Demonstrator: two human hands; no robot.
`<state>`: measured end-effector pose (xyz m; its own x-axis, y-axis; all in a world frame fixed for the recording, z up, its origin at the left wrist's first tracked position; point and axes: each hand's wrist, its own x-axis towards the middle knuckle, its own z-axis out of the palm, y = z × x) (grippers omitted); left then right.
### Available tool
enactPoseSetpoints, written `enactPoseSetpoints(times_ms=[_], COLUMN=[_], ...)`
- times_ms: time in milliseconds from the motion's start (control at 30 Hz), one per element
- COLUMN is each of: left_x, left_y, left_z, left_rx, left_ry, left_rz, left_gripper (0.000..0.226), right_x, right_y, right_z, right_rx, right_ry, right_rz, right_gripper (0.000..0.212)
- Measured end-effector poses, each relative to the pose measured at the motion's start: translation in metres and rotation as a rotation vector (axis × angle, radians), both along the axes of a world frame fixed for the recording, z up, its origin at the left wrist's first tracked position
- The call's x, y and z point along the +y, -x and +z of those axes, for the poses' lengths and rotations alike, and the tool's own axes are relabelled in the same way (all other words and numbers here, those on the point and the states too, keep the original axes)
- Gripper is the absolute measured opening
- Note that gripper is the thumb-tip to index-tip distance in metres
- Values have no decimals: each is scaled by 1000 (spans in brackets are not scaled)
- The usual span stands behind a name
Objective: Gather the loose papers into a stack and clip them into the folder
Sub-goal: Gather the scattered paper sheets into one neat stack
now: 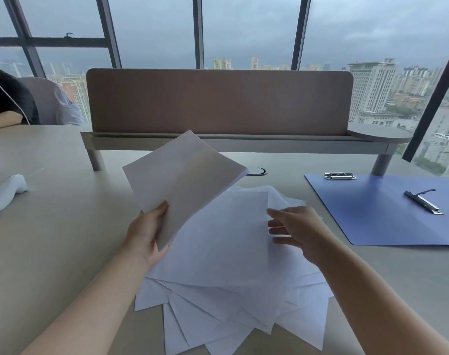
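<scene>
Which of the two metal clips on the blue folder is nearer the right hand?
The long bar clip mid-folder; the other clip sits at the far edge.

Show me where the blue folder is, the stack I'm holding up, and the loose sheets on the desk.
blue folder [377, 216]: head view, on its bare open inner face.
held stack [182, 172]: head view, middle of its top sheet.
loose sheets [218, 252]: head view, on the topmost sheet of the spread.
</scene>
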<state>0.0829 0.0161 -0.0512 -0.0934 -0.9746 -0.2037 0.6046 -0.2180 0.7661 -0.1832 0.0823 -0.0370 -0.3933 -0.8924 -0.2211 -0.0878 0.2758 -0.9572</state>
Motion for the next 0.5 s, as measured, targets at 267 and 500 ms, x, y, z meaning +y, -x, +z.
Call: enactPoseSetpoints(times_ms=[267,500], left_x=[-4,-6], left_y=[1,4], left_z=[-3,-7], left_rx=[-25,-43], left_ry=[-18,1], left_rz=[7,1], left_gripper=[14,13], right_x=[0,-4], right_y=[3,-5], right_z=[12,4], right_rx=[-303,-619], right_ry=[96,58], right_rz=[-326,-305], right_gripper=[24,53])
